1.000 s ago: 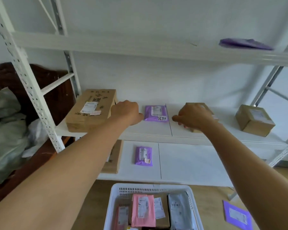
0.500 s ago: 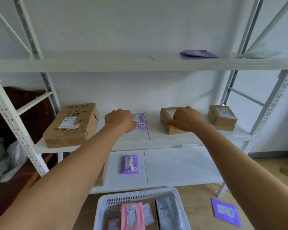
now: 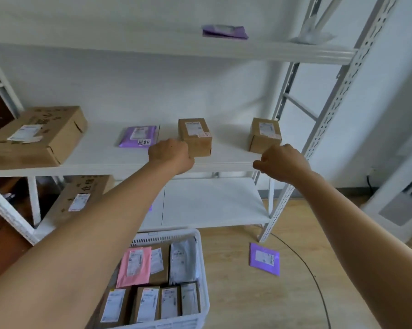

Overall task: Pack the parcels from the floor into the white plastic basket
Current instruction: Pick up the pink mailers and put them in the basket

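Both arms are extended forward at shelf height. The left hand [image 3: 170,157] is curled into a loose fist, empty, just in front of a small cardboard box [image 3: 195,136]. The right hand [image 3: 282,162] is likewise curled, empty, just in front of a second small box [image 3: 264,134]. On the middle shelf [image 3: 224,160], two small boxes, one large box [image 3: 35,136] and one purple mailer [image 3: 138,136] are counted. The white plastic basket [image 3: 201,257] is located at 6 o'clock, filled with parcels. One purple parcel [image 3: 264,258] is left on the floor [image 3: 247,293] at 5 o'clock.
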`<move>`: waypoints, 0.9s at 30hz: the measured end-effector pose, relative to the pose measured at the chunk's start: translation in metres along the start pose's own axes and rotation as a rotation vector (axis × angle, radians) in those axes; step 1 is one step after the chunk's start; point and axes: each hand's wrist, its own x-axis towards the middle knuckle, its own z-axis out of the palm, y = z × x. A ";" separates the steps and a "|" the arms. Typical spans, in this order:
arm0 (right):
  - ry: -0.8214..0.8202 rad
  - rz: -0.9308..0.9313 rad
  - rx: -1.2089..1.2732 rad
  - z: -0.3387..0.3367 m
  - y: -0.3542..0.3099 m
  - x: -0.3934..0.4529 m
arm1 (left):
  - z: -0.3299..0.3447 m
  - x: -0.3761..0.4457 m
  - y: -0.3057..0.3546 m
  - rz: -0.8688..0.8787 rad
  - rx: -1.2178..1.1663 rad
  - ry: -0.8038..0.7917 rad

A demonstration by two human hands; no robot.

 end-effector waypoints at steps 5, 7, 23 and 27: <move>-0.048 0.066 0.008 0.016 0.075 0.004 | 0.024 0.018 0.068 0.040 -0.014 -0.043; -0.082 0.069 0.012 0.027 0.103 0.009 | 0.037 0.029 0.095 0.053 -0.027 -0.059; -0.277 0.122 0.088 0.129 0.333 0.138 | 0.176 0.171 0.299 0.052 -0.049 -0.218; -0.332 0.146 0.099 0.162 0.378 0.158 | 0.221 0.191 0.339 0.068 -0.064 -0.237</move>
